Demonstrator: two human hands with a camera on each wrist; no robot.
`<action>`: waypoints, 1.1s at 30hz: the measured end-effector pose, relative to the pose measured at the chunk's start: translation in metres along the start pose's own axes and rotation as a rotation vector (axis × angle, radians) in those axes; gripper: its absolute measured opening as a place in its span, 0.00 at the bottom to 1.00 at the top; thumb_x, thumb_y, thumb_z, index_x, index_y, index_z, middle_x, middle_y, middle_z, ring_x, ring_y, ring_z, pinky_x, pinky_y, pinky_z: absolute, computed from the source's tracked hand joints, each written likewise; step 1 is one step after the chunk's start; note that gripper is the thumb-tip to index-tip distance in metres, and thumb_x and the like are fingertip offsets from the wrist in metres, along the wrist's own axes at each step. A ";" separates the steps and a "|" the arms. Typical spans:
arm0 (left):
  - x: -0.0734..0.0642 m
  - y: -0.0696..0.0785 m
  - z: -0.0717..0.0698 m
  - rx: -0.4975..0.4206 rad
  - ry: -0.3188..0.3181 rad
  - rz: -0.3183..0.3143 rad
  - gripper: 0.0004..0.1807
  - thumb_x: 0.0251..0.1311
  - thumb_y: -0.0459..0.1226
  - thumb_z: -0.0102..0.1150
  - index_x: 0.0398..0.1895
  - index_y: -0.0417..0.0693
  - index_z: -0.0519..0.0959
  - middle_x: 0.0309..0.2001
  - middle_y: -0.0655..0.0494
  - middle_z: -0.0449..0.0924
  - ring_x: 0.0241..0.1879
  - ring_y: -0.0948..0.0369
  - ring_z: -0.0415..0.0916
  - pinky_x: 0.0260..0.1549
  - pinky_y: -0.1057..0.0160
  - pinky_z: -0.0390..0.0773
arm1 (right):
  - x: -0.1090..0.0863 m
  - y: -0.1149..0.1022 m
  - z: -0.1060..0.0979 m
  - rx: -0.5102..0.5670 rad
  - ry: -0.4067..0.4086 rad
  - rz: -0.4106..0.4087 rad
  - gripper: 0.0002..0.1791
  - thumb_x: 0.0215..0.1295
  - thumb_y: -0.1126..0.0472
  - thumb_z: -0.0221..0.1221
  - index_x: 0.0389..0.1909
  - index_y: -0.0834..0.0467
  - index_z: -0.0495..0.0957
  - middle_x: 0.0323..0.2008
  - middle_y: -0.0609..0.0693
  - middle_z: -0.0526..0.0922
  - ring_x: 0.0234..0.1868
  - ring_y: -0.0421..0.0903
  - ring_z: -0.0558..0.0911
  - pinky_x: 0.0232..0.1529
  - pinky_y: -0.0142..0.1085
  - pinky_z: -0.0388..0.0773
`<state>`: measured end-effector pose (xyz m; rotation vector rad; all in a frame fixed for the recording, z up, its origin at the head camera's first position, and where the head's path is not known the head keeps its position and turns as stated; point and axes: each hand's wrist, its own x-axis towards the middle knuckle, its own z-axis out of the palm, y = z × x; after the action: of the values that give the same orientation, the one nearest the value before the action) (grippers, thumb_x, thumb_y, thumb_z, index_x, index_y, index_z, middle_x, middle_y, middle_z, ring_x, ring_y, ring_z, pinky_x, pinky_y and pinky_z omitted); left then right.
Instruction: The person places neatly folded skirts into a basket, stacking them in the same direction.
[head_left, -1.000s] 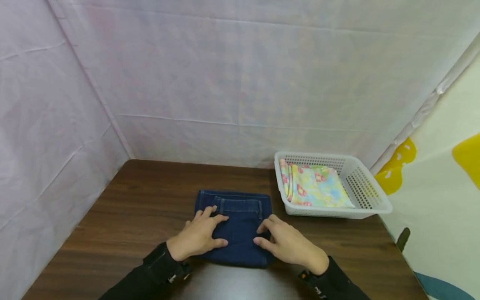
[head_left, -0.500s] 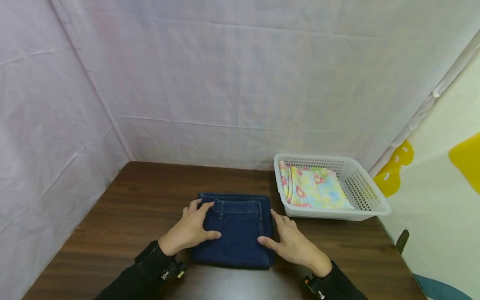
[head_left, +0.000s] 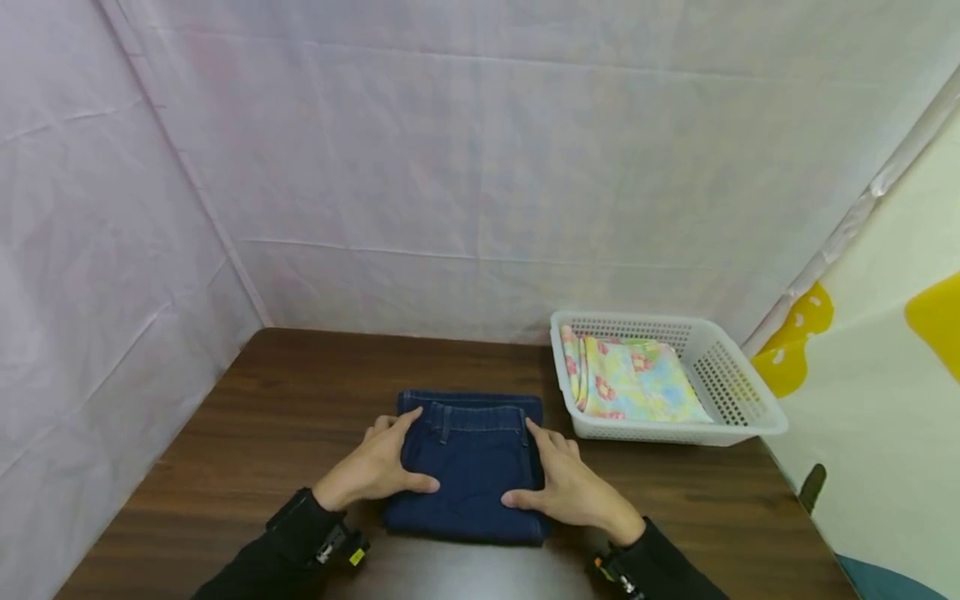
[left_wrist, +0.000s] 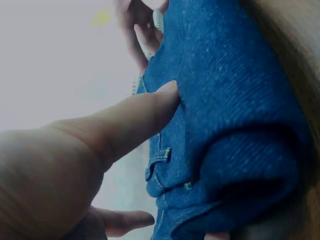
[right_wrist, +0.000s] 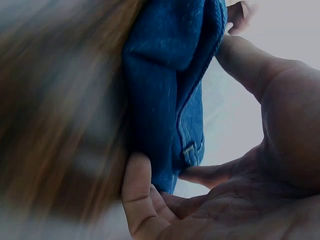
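Folded dark blue jeans (head_left: 472,475) lie on the table in the head view, waistband and belt loops facing up near the far side. My left hand (head_left: 375,467) grips their left edge, its thumb on top and a fingertip low by the underside in the left wrist view. At the right edge, my right hand (head_left: 573,483) holds the jeans, thumb on top. The right wrist view shows its fingers (right_wrist: 137,185) bent against the side of the folded denim (right_wrist: 160,100), close to the tabletop. Layered folds of the jeans (left_wrist: 235,100) fill the left wrist view.
A white perforated plastic basket (head_left: 742,417) stands at the table's back right, with a folded floral cloth (head_left: 637,379) inside. The brown wooden table (head_left: 300,383) meets a white fabric wall (head_left: 480,167) behind. Yellow shapes (head_left: 783,367) mark the right-hand wall.
My hands have gone from touching the top of the jeans to their left and right edges. The jeans stay in nearly the same place.
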<state>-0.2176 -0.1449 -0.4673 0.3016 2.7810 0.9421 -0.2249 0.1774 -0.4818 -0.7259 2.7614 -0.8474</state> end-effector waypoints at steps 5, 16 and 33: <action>0.001 0.003 0.005 -0.023 -0.009 0.039 0.64 0.46 0.54 0.80 0.81 0.50 0.50 0.67 0.35 0.58 0.62 0.42 0.67 0.51 0.43 0.75 | 0.008 -0.005 0.003 -0.024 0.021 0.042 0.69 0.48 0.30 0.72 0.81 0.57 0.45 0.69 0.68 0.59 0.67 0.65 0.62 0.59 0.58 0.70; 0.003 0.009 0.008 -0.063 -0.021 0.064 0.64 0.47 0.47 0.81 0.82 0.53 0.47 0.64 0.38 0.60 0.57 0.47 0.70 0.51 0.47 0.75 | 0.021 -0.009 0.007 0.075 0.058 0.018 0.72 0.43 0.40 0.79 0.81 0.57 0.43 0.70 0.68 0.63 0.68 0.61 0.66 0.64 0.55 0.65; 0.003 0.008 0.009 -0.093 -0.061 0.084 0.62 0.49 0.46 0.80 0.82 0.67 0.46 0.74 0.39 0.55 0.70 0.40 0.57 0.58 0.36 0.67 | 0.023 -0.007 0.009 0.079 0.131 -0.091 0.66 0.49 0.52 0.78 0.81 0.55 0.43 0.70 0.62 0.65 0.67 0.54 0.68 0.66 0.49 0.65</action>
<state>-0.2177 -0.1327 -0.4693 0.4277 2.6784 1.0601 -0.2397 0.1571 -0.4856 -0.8137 2.8076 -1.0524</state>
